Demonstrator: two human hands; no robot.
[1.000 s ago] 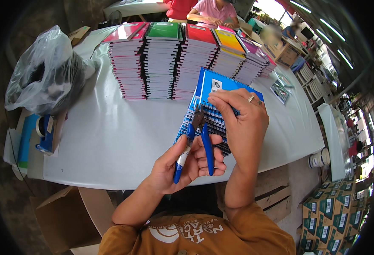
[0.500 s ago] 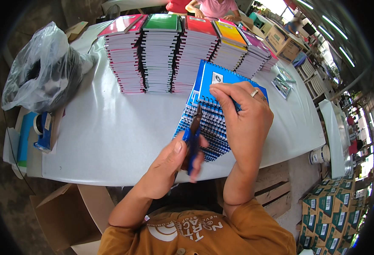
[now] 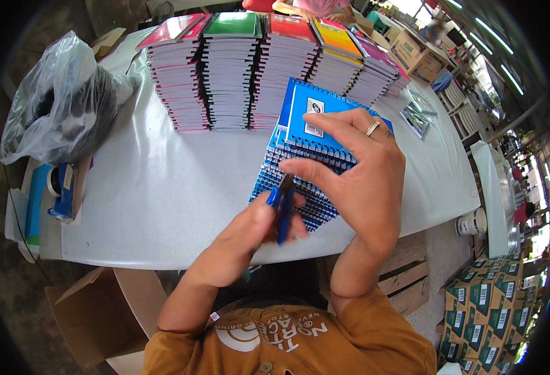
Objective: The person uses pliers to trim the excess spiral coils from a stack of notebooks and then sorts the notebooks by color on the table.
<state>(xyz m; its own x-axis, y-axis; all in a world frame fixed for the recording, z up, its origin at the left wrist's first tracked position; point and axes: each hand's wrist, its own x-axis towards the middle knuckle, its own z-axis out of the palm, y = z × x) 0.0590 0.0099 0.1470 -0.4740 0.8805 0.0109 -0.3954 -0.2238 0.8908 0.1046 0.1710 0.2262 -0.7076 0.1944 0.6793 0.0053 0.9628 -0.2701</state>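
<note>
A stack of blue spiral notebooks (image 3: 306, 140) stands at the near edge of the white table (image 3: 162, 181). My right hand (image 3: 359, 175) rests on the stack, thumb and fingers pinching the wire binding of the top notebooks. My left hand (image 3: 250, 231) grips blue-handled pliers (image 3: 283, 206), their tip pointing up at the spiral edge just under my right thumb. The handles are squeezed together.
Several tall stacks of notebooks (image 3: 269, 69) with red, green, yellow and purple covers line the far side. A grey plastic bag (image 3: 56, 106) and a blue tape dispenser (image 3: 59, 190) sit at the left. Cardboard boxes (image 3: 94, 312) stand below the table. Another person sits at the far end.
The plier handles, spread apart a second ago, are now squeezed together. My left hand has moved up toward the spiral edge, and the view has shifted closer to the stack.
</note>
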